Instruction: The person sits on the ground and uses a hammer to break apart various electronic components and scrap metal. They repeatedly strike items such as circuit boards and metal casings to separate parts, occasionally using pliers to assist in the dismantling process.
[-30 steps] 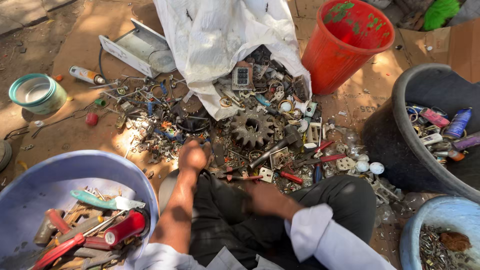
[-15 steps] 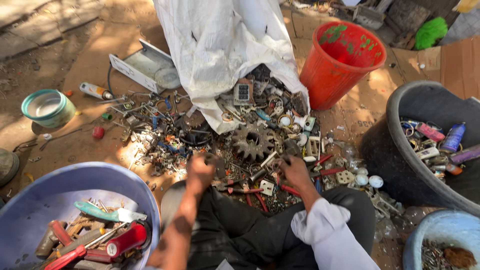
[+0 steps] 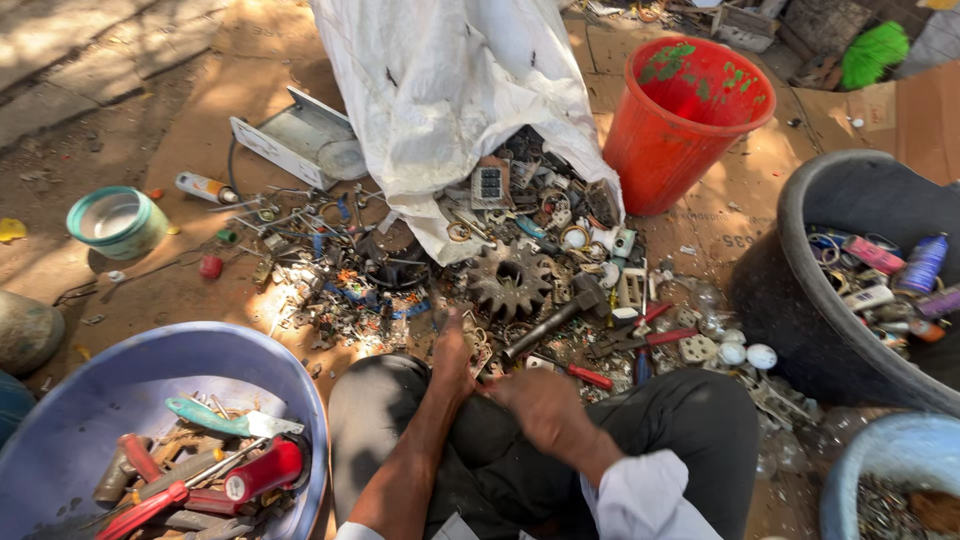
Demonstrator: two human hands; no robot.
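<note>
Hands at scrap pile edge.
Left hand (image 3: 452, 358) and right hand (image 3: 540, 405) met above the knees; grip indiscernible. Gear (image 3: 510, 280) lay just ahead.

One head-worn camera looks steeply down, close over the sitter's dark-trousered knees (image 3: 620, 430), facing the far white woven sack (image 3: 450, 90); perhaps tilted slightly.

Both forearms reach forward from the bottom edge, over the bent knees in dark trousers. The left hand (image 3: 452, 352) stretches furthest — fingers pointing ahead, palm down. The right hand (image 3: 535, 405) sits just beside it, loosely curled, back upward, a white cuff at its wrist.
</note>
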